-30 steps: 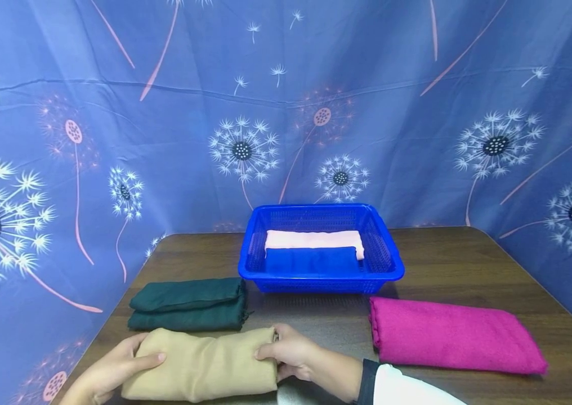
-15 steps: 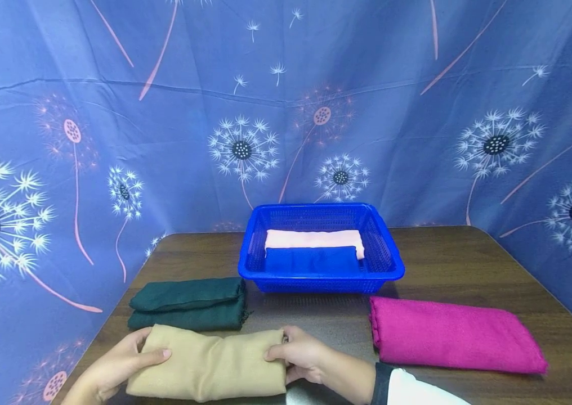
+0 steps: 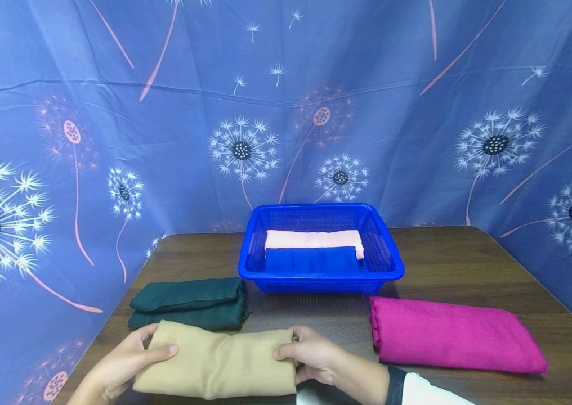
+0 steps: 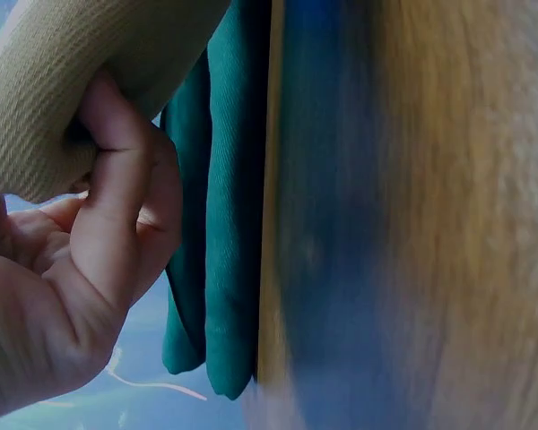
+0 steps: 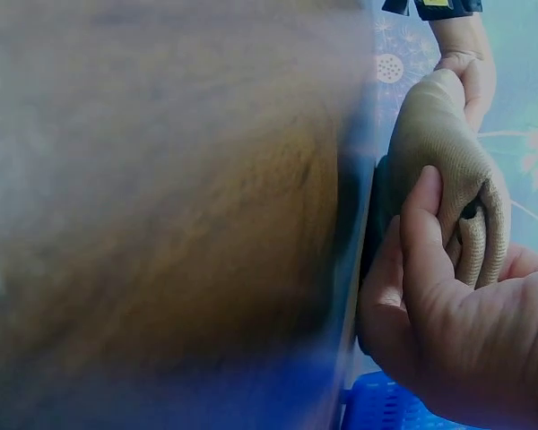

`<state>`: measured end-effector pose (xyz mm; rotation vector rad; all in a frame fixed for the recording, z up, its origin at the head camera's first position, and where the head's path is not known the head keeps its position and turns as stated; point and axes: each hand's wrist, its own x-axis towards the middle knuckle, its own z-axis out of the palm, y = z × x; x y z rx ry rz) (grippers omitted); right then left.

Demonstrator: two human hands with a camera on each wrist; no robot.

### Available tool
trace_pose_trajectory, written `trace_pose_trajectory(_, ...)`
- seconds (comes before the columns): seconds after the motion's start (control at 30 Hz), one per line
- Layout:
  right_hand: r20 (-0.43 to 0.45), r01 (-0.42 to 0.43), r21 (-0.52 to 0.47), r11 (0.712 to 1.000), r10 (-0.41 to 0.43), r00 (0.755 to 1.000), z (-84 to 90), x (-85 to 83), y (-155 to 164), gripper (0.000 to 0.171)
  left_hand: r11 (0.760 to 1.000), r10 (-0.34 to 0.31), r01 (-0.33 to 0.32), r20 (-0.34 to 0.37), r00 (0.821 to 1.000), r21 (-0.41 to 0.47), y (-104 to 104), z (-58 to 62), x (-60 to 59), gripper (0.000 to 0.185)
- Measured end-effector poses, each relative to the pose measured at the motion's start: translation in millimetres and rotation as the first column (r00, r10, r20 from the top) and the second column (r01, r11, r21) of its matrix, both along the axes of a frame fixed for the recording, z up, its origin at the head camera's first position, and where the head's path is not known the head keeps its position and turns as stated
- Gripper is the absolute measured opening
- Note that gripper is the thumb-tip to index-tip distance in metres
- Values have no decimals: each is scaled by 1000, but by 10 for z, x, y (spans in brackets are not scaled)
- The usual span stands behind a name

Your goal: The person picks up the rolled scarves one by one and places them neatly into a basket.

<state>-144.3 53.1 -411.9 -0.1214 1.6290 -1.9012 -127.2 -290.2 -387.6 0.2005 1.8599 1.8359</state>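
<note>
A folded tan cloth (image 3: 215, 364) lies near the table's front edge, held at both ends. My left hand (image 3: 124, 360) grips its left end, thumb on top; in the left wrist view the fingers (image 4: 117, 197) curl under the tan cloth (image 4: 81, 81). My right hand (image 3: 311, 354) grips the right end, and the right wrist view shows the thumb (image 5: 426, 242) pressed on the tan cloth (image 5: 448, 152). Right behind the tan cloth sits a folded dark green cloth (image 3: 190, 304), also seen as the green cloth (image 4: 224, 224).
A blue plastic basket (image 3: 382, 247) stands mid-table with a folded pink cloth (image 3: 313, 238) and a folded blue cloth (image 3: 311, 260) inside. A folded magenta cloth (image 3: 453, 334) lies at the right. The wooden table (image 3: 468, 264) is ringed by a blue dandelion-print curtain (image 3: 114, 112).
Both hands have carried the tan cloth slightly to the right and a little away from me. The other cloths and the basket stay put.
</note>
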Motion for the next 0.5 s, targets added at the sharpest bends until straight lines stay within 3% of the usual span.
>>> trace_pose_trajectory(0.5, -17, 18, -20, 1000, -18, 1000, 32, 28, 205, 36, 999, 47, -48, -31, 998, -18, 200, 10, -4, 48)
